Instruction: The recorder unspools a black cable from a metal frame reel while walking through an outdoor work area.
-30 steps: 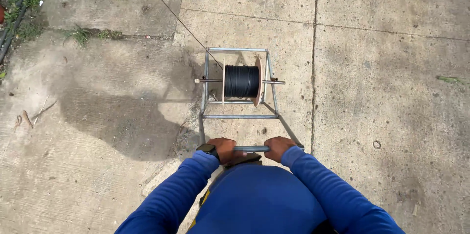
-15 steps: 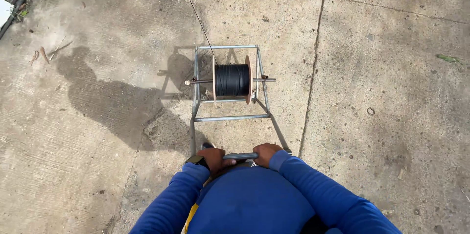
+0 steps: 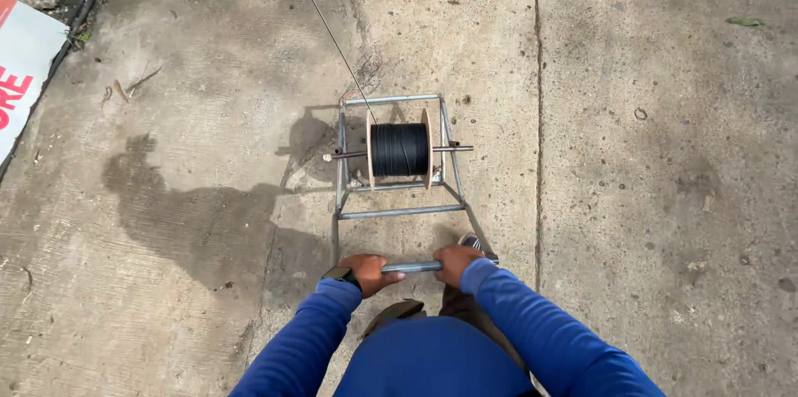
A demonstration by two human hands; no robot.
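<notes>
A dull grey metal tube frame (image 3: 399, 212) carries a matt black cable spool with pale wooden flanges (image 3: 400, 149) over rough, stained grey concrete paving (image 3: 648, 164).

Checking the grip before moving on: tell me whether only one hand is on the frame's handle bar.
No: the left hand and the right hand both grip the handle bar of the metal frame.

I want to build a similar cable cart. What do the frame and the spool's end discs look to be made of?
The frame looks like bare grey metal tubing, dull and slightly shiny, likely steel. The spool's end discs look like pale unpainted wood or plywood; tan edges show either side of the black cable.
</notes>
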